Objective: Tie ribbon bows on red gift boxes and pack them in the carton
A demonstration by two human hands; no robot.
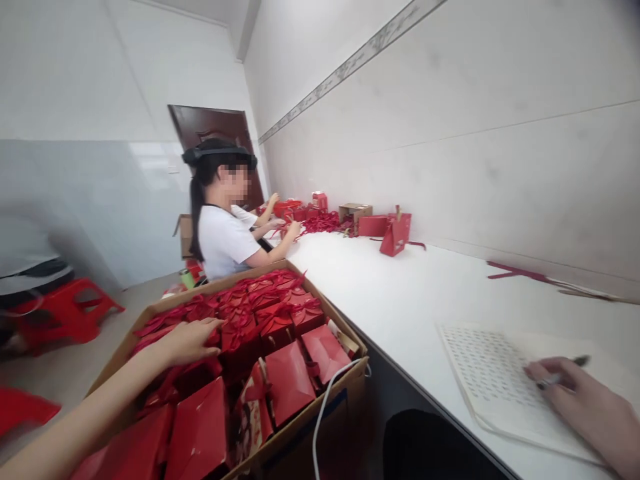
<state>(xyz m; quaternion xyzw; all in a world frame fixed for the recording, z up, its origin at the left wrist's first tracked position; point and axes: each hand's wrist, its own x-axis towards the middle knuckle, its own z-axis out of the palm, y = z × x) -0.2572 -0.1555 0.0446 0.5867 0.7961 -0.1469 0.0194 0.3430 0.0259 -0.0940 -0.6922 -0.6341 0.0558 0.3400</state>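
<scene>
right hand (pixel 595 407) grasps a dark pen (pixel 563 373), tip on the white printed paper sheet (pixel 495 380) lying on the white table (pixel 400 293) | left hand (pixel 193 340) rests loosely spread on red folded gift bags (pixel 260 313) inside the brown cardboard box (pixel 310 433) | beyond: a seated person in a white shirt (pixel 225 240) handling red ribbons (pixel 320 221)

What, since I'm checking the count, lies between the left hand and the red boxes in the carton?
Nothing visible: the left hand already rests on the red boxes inside the cardboard carton.
</scene>
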